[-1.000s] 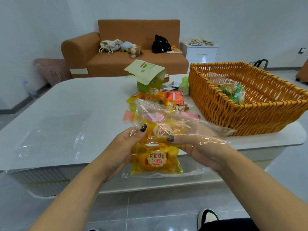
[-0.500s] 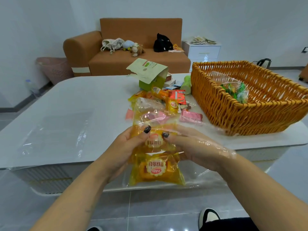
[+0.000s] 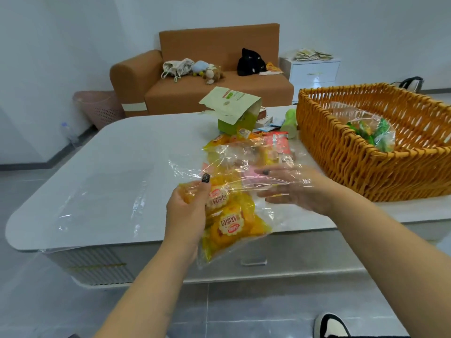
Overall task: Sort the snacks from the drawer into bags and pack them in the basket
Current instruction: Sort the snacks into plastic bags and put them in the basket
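fingers of the left hand (image 3: 188, 211) are curled round the clear bag (image 3: 234, 191) of yellow snack packs (image 3: 229, 223), held over the near table (image 3: 117, 167) edge. right hand (image 3: 297, 189) is spread flat, seemingly inside the bag's film; exact contact can't be told. bag's long axis runs toward the basket (image 3: 366, 172), nearer the right hand. loose snacks (image 3: 275, 145) behind are blurred by film.
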